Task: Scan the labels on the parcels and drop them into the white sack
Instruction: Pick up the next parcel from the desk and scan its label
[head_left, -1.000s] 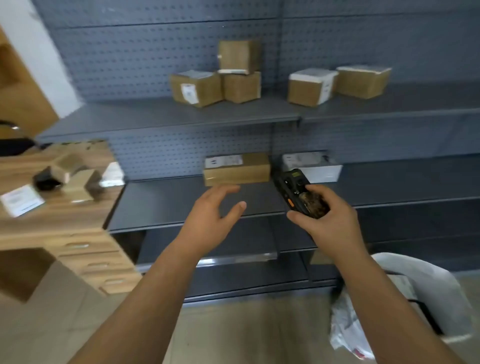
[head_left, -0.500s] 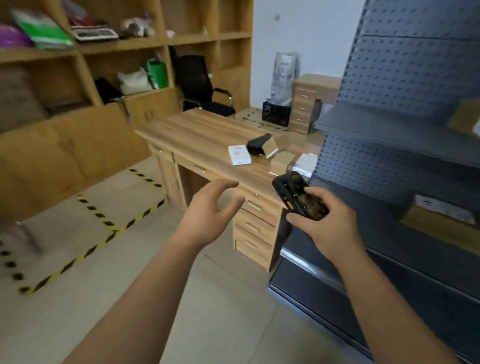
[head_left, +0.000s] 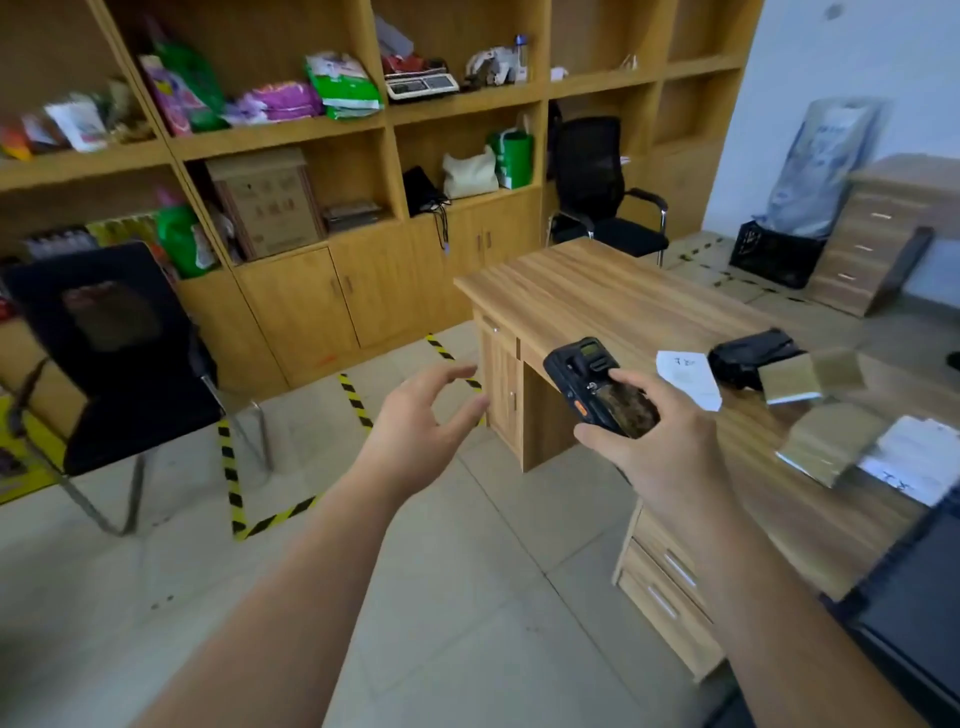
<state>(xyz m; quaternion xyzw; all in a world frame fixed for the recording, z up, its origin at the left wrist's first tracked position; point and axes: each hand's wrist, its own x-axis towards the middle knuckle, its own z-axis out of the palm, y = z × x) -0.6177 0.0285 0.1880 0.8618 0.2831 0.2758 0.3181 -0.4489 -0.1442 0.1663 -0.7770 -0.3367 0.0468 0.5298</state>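
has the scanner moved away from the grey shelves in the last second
Yes. The scanner, gripped in the right hand, has swung left from the grey shelves and is now over the wooden desk's corner.

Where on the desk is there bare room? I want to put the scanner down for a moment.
The desk's far half, from its back corner near the black chair up to the white parcel, is bare wood. The near right end is crowded: black pouch, brown boxes and a paper-topped parcel sit close together.
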